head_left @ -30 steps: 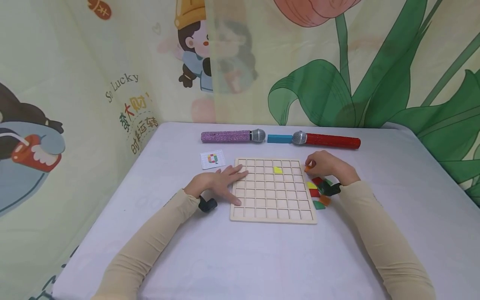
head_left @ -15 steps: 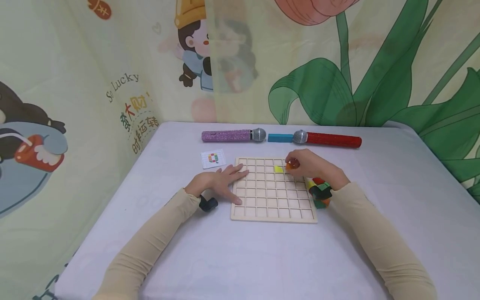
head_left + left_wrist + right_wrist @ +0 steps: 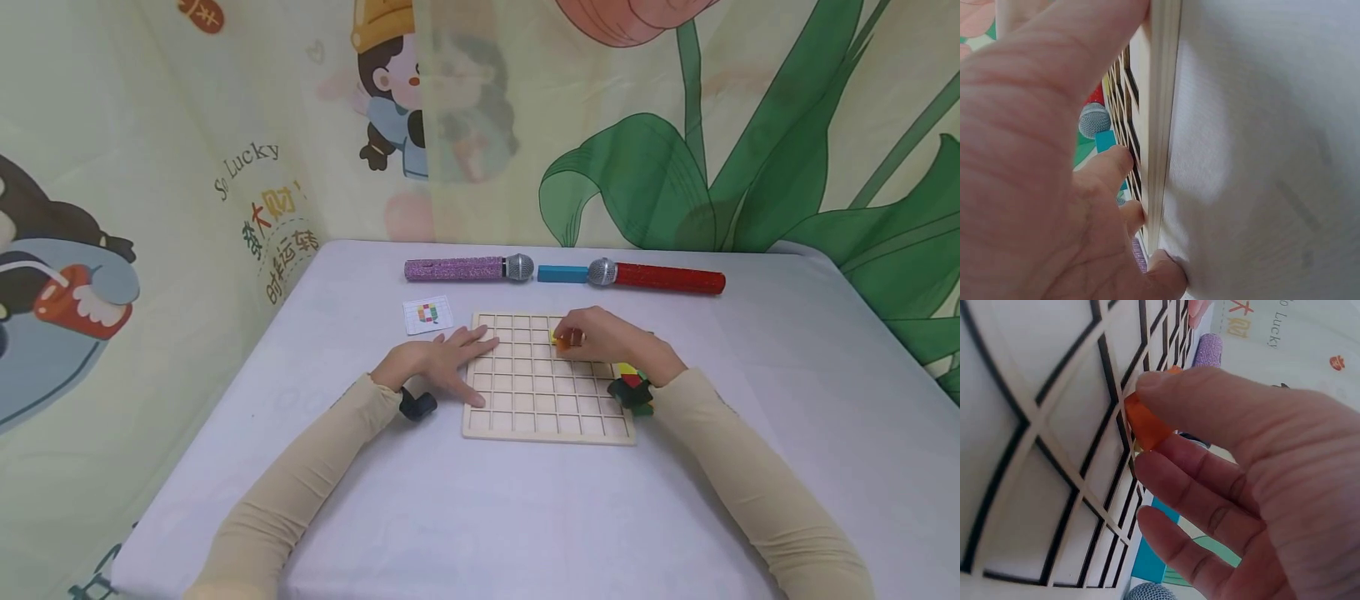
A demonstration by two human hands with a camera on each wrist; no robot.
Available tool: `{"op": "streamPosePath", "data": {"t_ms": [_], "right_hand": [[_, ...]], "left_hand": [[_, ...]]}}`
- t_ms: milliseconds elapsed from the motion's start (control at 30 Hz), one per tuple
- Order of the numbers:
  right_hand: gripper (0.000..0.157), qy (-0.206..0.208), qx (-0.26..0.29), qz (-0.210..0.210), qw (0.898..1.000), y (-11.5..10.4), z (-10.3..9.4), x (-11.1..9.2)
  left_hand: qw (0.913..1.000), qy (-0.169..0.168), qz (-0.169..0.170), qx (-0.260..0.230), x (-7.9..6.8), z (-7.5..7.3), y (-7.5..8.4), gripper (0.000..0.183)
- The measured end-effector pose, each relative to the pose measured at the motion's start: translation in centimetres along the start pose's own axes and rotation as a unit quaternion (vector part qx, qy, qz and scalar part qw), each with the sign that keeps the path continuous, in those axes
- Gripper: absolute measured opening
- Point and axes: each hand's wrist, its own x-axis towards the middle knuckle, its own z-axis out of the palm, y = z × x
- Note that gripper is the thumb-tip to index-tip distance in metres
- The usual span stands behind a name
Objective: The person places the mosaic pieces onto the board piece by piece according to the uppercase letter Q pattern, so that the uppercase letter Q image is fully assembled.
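A pale wooden grid board [image 3: 523, 408] lies flat on the table. My left hand [image 3: 438, 367] rests with spread fingers on its left edge, thumb near the lower corner and fingertips near the upper one. In the left wrist view, the fingers [image 3: 1113, 167] lie against the board's side and rim. Between thumb and fingers, my right hand [image 3: 611, 340] pinches an orange tile [image 3: 1147, 425], held on edge right at the grid lines in the upper part of the board. Just beside it, a yellow tile [image 3: 553, 337] sits in a cell, mostly hidden by the fingers.
Several coloured tiles [image 3: 628, 370] lie at the board's right edge, partly behind the right wrist. A small pattern card [image 3: 427, 315] is at the upper left. Behind the board are a purple microphone [image 3: 453, 269], a blue block [image 3: 562, 274] and a red microphone [image 3: 667, 278].
My right hand has carried the orange tile from beyond the board's right edge leftward over the grid, up to the yellow tile. The left hand has stayed in place on the board.
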Motion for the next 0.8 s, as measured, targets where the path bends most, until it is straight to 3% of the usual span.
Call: {"op": "streamPosePath", "data": {"t_ms": [500,800], "right_hand": [[0.030,0.003,-0.009,-0.022,1.000,-0.25,0.25,-0.10],[0.013,0.011,0.006,-0.025,1.000,-0.45,0.06,-0.24]], "left_hand": [[1.0000,0.002,0.005,-0.003,0.05,0.03,-0.17,0.103],[1.0000,0.001,0.002,-0.004,-0.01,-0.01,0.01,0.103]]}}
